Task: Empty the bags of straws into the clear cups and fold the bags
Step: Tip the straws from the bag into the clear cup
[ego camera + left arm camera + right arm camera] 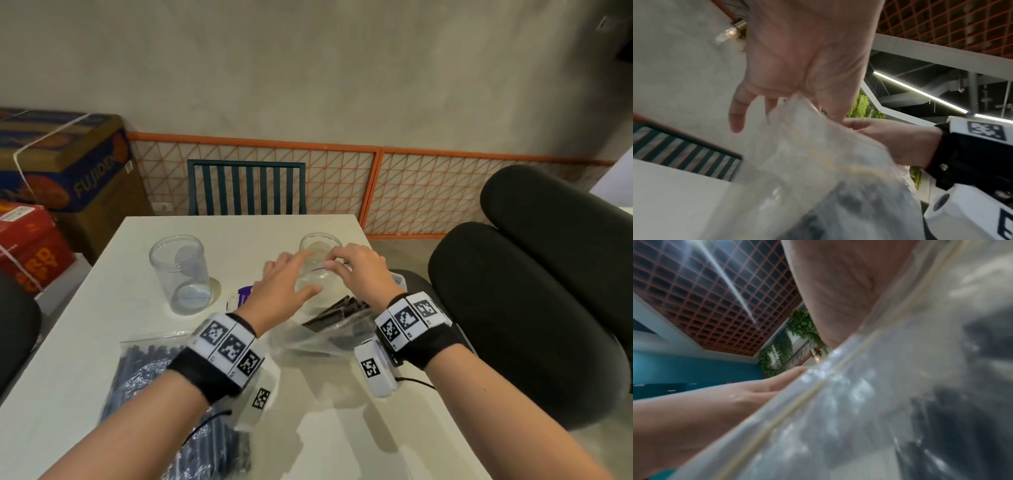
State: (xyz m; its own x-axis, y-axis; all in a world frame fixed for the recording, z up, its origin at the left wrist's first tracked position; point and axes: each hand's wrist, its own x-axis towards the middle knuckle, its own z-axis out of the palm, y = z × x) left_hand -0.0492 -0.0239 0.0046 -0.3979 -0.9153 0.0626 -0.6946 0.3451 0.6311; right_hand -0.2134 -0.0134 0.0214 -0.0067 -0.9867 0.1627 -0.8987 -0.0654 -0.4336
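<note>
- 2 clear cups [181, 274] stand empty on the tabletop [68, 359]; black chairs [534, 291] sit beside.
- Left hand [279, 286] and right hand [359, 270] each pinch the crinkled clear bag [322, 335] in their grip, dark straws [337, 313] inside.

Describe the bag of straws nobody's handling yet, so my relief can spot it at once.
On the white table, look at the near left corner, under the left forearm. The sealed bag lies flat there, packed full of dark straws. The other bag sits crumpled between both wrists, nearly all clear plastic.
</note>
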